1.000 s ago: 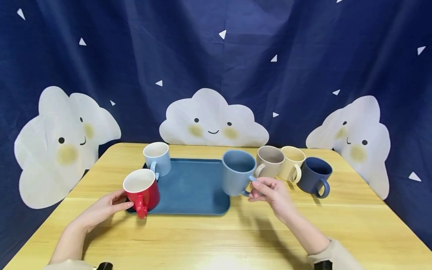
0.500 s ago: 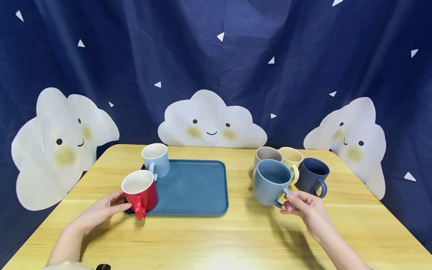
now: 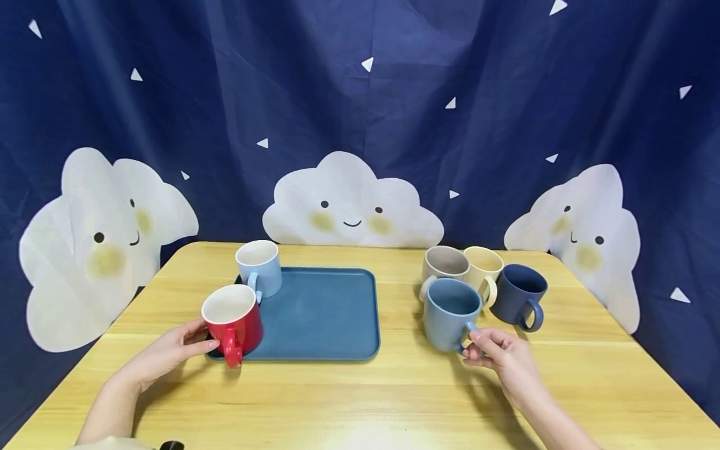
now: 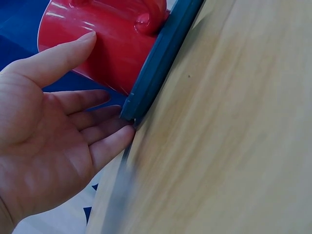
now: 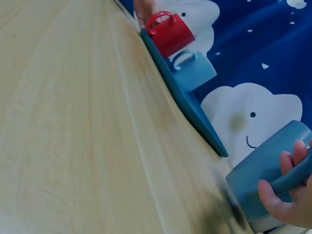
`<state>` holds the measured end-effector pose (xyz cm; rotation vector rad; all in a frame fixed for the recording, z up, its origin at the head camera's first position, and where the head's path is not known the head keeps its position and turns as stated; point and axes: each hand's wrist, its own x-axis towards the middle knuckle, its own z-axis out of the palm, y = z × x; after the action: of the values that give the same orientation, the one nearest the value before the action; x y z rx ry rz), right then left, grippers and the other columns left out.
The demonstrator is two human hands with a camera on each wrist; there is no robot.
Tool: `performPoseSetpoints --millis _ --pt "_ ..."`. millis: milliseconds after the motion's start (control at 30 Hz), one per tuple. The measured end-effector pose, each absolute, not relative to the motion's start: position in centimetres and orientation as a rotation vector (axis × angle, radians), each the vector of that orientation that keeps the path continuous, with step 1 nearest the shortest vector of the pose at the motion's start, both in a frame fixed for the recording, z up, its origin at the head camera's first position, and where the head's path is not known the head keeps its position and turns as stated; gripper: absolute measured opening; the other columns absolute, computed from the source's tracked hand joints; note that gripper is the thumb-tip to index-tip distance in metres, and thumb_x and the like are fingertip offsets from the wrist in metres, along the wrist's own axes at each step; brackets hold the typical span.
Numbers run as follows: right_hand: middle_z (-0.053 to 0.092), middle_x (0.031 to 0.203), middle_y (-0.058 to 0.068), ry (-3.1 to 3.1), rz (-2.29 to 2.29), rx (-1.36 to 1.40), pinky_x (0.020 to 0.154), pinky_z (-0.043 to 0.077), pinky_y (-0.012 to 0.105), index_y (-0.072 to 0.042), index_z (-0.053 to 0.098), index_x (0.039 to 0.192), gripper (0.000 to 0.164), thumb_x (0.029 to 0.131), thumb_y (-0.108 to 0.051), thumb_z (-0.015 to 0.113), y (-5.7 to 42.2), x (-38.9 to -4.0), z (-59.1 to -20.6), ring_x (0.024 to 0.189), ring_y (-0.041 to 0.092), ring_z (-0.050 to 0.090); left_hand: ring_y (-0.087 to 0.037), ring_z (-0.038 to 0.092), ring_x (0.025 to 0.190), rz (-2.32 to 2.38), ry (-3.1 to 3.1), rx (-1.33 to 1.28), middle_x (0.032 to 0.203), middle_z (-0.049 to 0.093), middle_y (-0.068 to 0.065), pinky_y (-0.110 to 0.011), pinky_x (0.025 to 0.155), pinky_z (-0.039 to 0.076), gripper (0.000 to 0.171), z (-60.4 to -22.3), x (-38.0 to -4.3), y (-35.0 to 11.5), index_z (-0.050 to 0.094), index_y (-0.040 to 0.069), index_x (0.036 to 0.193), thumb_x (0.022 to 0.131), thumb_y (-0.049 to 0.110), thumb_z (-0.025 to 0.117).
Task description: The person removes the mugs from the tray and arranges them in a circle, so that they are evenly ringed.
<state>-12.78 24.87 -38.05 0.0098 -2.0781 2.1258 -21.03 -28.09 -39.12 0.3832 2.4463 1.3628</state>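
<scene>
My left hand (image 3: 173,351) is beside a glossy red mug (image 4: 102,44), white inside, upright at the tray's near left corner. Its thumb lies against the mug; its loosely extended fingers reach the edge of the dark blue tray (image 3: 320,359). A light blue mug (image 3: 264,275) stands behind the red one on the tray. With thumb and fingers, my right hand (image 3: 500,356) pinches the handle of a grey-blue mug (image 3: 450,322) right of the tray. That mug is upright and low over the table; whether its base touches is unclear.
Behind the grey-blue mug stand a taupe mug (image 3: 447,261), a cream mug (image 3: 485,262) and a navy mug (image 3: 516,297), close together on the wooden table (image 3: 337,400). A dark blue curtain (image 3: 315,75) with clouds hangs behind the table.
My right hand has carried the grey-blue mug rightward from the tray's right edge and lowered it in front of the taupe mug. My left hand has stayed by the red mug.
</scene>
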Motion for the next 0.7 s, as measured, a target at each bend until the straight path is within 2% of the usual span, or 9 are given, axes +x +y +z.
performPoseSetpoints --millis 133,400,700 --pt "0.059 0.062 0.005 -2.055 2.137 -0.025 0.064 0.056 0.037 0.006 0.061 0.08 0.013 0.09 0.001 0.055 24.1 -12.7 -37.8 0.064 0.018 0.065 -0.049 0.025 0.128 1.368 2.438 0.38 0.142 0.025 -0.034 -0.06 0.1 0.028 0.074 -39.2 -21.0 -28.1 0.016 -0.015 0.14 0.093 0.028 0.054" --pt "0.06 0.064 0.006 -2.051 2.119 -0.077 0.067 0.056 0.036 0.013 0.059 0.084 0.015 0.09 0.0 0.056 23.6 -13.2 -38.3 0.067 0.017 0.065 -0.05 0.026 0.128 1.369 2.441 0.39 0.141 0.026 -0.035 -0.059 0.1 0.029 0.073 -39.3 -21.0 -28.2 0.017 -0.015 0.14 0.093 0.027 0.054" --pt "0.062 0.068 0.006 -2.09 2.143 -0.127 0.072 0.055 0.035 0.012 0.059 0.088 0.014 0.089 -0.002 0.057 22.8 -13.4 -38.3 0.074 0.021 0.066 -0.05 0.025 0.128 1.365 2.437 0.381 0.141 0.025 -0.035 -0.061 0.1 0.028 0.074 -39.2 -21.0 -28.1 0.016 -0.015 0.14 0.093 0.028 0.054"
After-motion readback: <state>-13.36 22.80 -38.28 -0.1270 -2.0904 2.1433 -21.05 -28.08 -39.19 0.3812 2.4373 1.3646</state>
